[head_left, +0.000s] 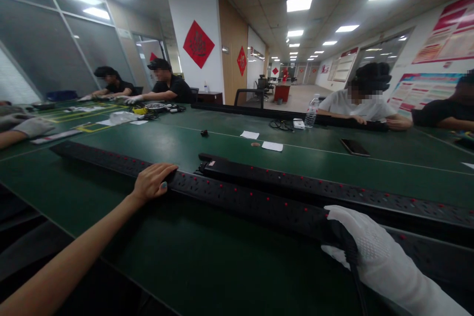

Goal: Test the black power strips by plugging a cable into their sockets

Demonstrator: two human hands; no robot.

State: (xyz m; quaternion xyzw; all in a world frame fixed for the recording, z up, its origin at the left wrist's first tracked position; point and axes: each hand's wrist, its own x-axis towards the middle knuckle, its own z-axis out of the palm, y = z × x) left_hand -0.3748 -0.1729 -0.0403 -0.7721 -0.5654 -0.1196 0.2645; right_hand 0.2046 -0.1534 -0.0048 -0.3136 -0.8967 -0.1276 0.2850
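Observation:
A long black power strip [229,195] with a row of small red dots lies slantwise over the table in front of me. My bare left hand [152,181] is closed over it left of its middle, thumb on the near side. In a white glove, my right hand [370,244] grips the strip's right end, where a thick black cable [356,276] comes out and hangs down. Just behind lies a second black power strip [292,181], also with red dots. Part of another black strip [425,249] shows beyond my right hand.
On the green table [148,242] are paper slips [272,146], a phone [354,147], a water bottle [311,112], a coiled cable [281,124] and a small dark piece [204,133]. Other people sit across the table. At far left, a co-worker's gloved hand [33,127] rests near a flat strip.

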